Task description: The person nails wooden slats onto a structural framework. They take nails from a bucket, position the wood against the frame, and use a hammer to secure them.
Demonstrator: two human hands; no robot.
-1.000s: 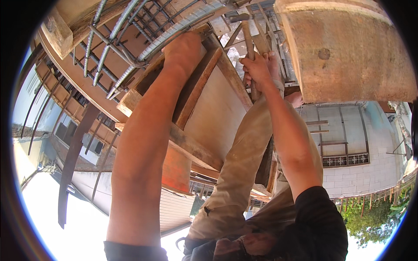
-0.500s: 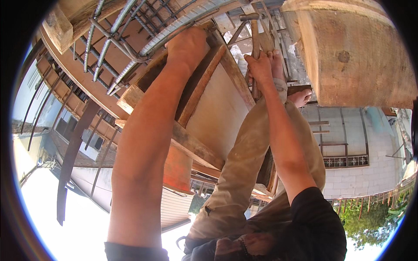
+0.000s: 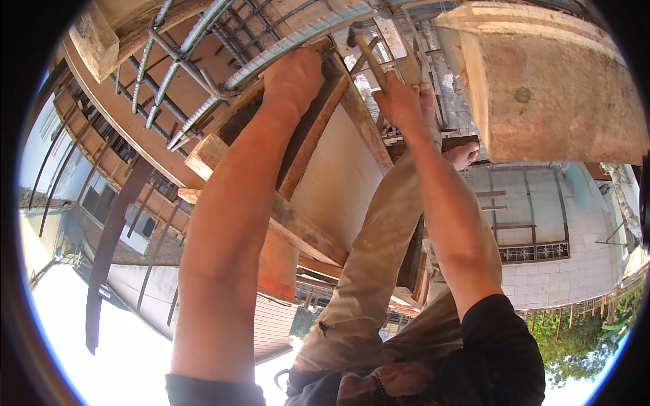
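Note:
My right hand (image 3: 399, 98) is closed round the wooden handle of a hammer (image 3: 362, 47), whose dark head is tilted up and left, beside the top end of the timber formwork. My left hand (image 3: 293, 73) is closed at the upper end of the narrow wooden formwork (image 3: 315, 132), just below the steel bars; its fingertips are hidden, so what they hold cannot be made out. My bare feet (image 3: 462, 155) and legs in khaki trousers are below my right arm, alongside the formwork's pale panel.
Ribbed rebar (image 3: 172, 61) crosses the upper left above a board deck (image 3: 105, 122). A large worn timber block (image 3: 548, 101) fills the upper right. Farther down are a white block wall (image 3: 542, 277), an orange panel (image 3: 274, 264), thin uprights and trees (image 3: 572, 338).
My right hand has risen slightly and the hammer head has tipped to the left. My left hand has shifted slightly up and right since a second ago.

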